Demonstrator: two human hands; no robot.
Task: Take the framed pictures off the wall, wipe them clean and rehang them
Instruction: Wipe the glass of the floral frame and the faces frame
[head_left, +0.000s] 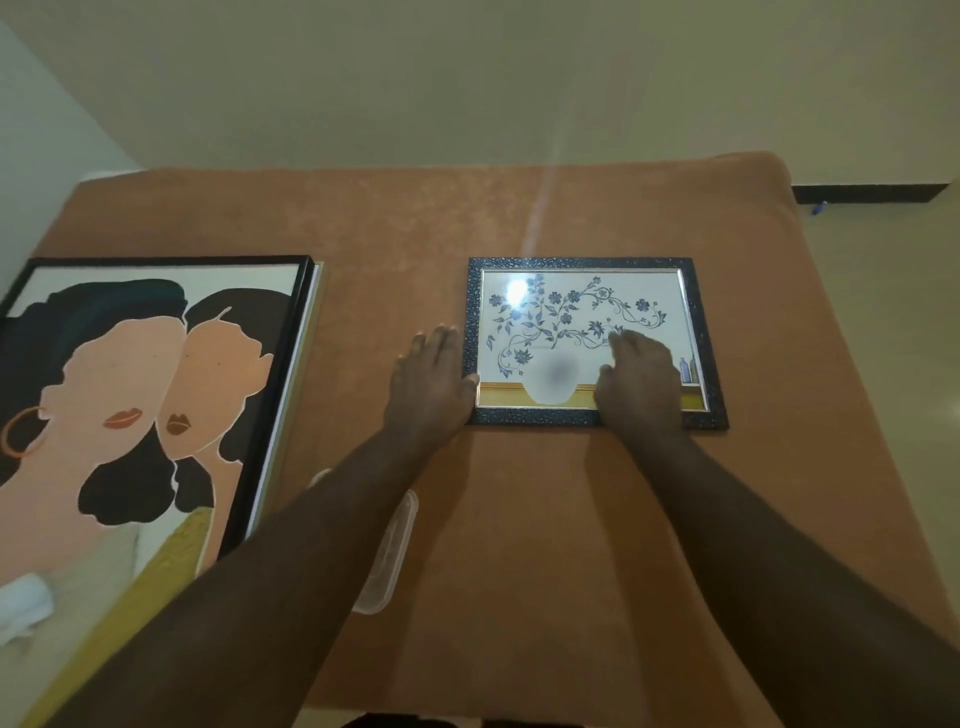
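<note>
Lying flat on a brown-covered table (519, 218), glass up: small floral picture (587, 312) in a dark speckled frame, well right of centre, its far and right edges ringed by bare cloth. Resting beside the frame's left edge, the left hand (431, 384), fingers straight on the cloth, thumb touching the frame's lower left side, gripping nothing. Spread over the glass at the lower right, the right hand (641, 384), fingers lightly bent and pressing down, closed around nothing. Stacked at the table's left side, large portrait picture (130, 389) in a thin black frame, running off the left of the view, with a wide strip of open cloth between it and the small picture. Lying near the portrait's lower corner, a white cloth (23, 603). Partly hidden under the left forearm, a clear plastic container (395, 551). Beyond the table's far edge, plain floor.
</note>
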